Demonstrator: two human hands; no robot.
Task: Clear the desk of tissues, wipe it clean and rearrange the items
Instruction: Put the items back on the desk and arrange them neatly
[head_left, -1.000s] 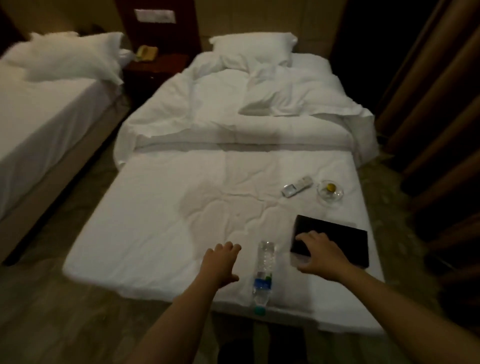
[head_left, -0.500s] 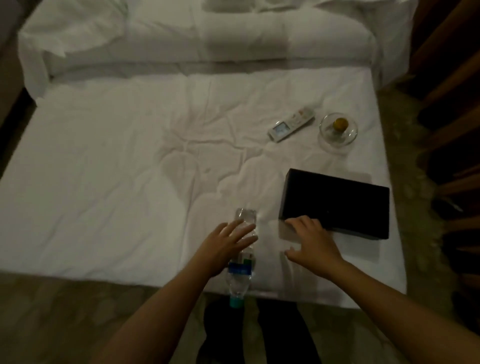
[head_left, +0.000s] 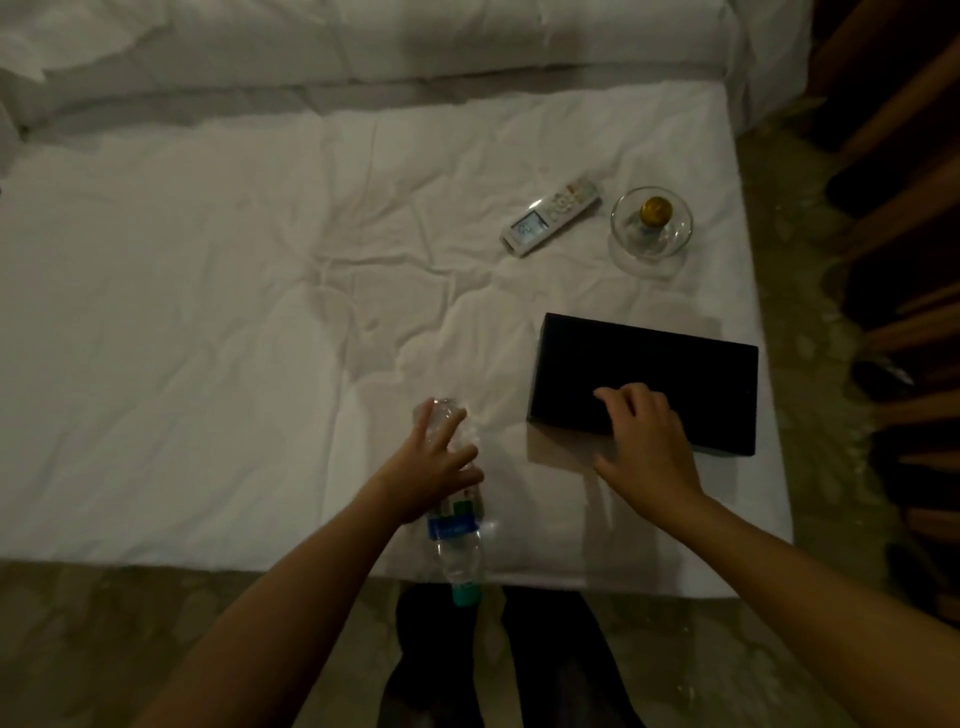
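Note:
A clear plastic water bottle (head_left: 458, 553) with a blue label and a teal cap lies on the white bed sheet (head_left: 208, 338) near the front edge, cap toward me. My left hand (head_left: 434, 475) rests on its upper body with the fingers curling around it. A black flat box (head_left: 649, 364) lies to the right. My right hand (head_left: 644, 447) grips the box's near left corner, fingers on top. A white remote (head_left: 550, 213) and a glass bowl (head_left: 670, 236) holding a small gold-capped item (head_left: 656, 210) lie farther back.
A folded white duvet (head_left: 363, 47) runs across the far end of the bed. Brown curtains (head_left: 904, 208) hang at the right beyond a strip of patterned floor (head_left: 810, 467). My dark-trousered legs (head_left: 509, 665) stand at the bed's front edge.
The view has tilted down and closer to the bed. My left hand moved right onto the bottle. My right hand slid up onto the black box's near corner.

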